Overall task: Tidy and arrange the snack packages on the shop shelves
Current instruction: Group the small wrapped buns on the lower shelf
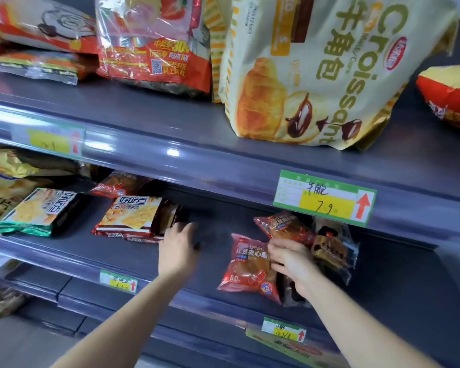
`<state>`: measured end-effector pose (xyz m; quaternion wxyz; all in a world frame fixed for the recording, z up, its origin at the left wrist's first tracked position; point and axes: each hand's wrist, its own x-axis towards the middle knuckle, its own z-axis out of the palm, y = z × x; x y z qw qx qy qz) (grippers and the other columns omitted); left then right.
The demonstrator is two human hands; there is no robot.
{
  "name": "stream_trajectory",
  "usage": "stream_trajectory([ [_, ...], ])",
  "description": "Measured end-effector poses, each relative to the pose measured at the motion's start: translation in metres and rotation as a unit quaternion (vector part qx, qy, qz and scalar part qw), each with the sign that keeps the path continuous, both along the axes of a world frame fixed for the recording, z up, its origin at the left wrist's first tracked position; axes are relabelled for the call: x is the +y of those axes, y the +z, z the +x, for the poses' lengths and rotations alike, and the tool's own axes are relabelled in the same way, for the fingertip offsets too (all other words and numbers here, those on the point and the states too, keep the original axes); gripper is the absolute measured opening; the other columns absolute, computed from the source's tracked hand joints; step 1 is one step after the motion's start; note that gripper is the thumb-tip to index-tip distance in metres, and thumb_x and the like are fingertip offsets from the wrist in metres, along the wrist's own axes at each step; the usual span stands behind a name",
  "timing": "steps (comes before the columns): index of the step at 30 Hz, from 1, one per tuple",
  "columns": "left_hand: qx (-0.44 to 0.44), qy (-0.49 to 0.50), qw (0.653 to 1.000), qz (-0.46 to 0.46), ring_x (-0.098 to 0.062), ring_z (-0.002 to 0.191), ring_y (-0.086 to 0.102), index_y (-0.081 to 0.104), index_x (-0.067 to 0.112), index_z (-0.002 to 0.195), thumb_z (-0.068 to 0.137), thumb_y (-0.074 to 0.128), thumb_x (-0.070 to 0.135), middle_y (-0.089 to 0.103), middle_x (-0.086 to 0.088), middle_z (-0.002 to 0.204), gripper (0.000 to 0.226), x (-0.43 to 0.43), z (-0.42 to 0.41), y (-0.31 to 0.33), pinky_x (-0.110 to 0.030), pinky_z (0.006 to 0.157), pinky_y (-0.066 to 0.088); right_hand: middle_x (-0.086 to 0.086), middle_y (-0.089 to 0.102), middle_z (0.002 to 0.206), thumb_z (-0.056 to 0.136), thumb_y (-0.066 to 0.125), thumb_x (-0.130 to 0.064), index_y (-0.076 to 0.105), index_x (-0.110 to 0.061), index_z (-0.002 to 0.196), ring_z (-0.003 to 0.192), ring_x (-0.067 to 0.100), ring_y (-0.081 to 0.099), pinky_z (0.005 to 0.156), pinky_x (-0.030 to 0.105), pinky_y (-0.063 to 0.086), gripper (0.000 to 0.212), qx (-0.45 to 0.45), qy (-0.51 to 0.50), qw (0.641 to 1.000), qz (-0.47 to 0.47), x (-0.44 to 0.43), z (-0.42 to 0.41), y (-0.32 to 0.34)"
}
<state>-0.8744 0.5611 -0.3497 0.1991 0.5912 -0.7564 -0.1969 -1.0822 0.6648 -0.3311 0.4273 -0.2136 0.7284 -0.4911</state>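
The right hand (290, 264) pinches the red bean bread packet (247, 266). The left hand (178, 248) — blurred, seemingly open, empty — hovers beside the biscuit pack (133, 219).

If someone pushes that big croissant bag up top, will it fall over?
Probably. The croissant bag stands upright and tall near the front of the shelf, so a push may tip it. Its puffy, creased film suggests it is light for its size and floppy.
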Motion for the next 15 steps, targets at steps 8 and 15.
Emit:
stream_trajectory([
  [8,-0.094,0.161,0.982,0.034,-0.031,0.138,0.022,0.041,0.025,0.139,0.084,0.063,0.045,0.028,-0.013,0.149,0.062,-0.081,0.091,-0.007,-0.049,0.107,0.025,-0.004,0.067,0.099,0.086,0.070,-0.015,0.072,-0.020,0.095,0.097,0.020,0.063,0.095,0.039,0.052,0.010,0.066,-0.043,0.997,-0.005,-0.035,0.040,-0.010],
  [15,-0.007,0.189,0.969,0.160,-0.036,0.132,0.036,0.035,0.016,0.136,0.060,0.077,0.066,0.044,-0.017,0.139,0.100,-0.123,0.118,-0.016,-0.044,0.106,0.031,-0.004,0.071,0.097,0.086,0.068,-0.011,0.070,-0.022,0.090,0.094,0.014,0.066,0.091,0.030,0.051,0.012,0.159,-0.041,0.986,-0.037,-0.066,0.085,-0.017],
])
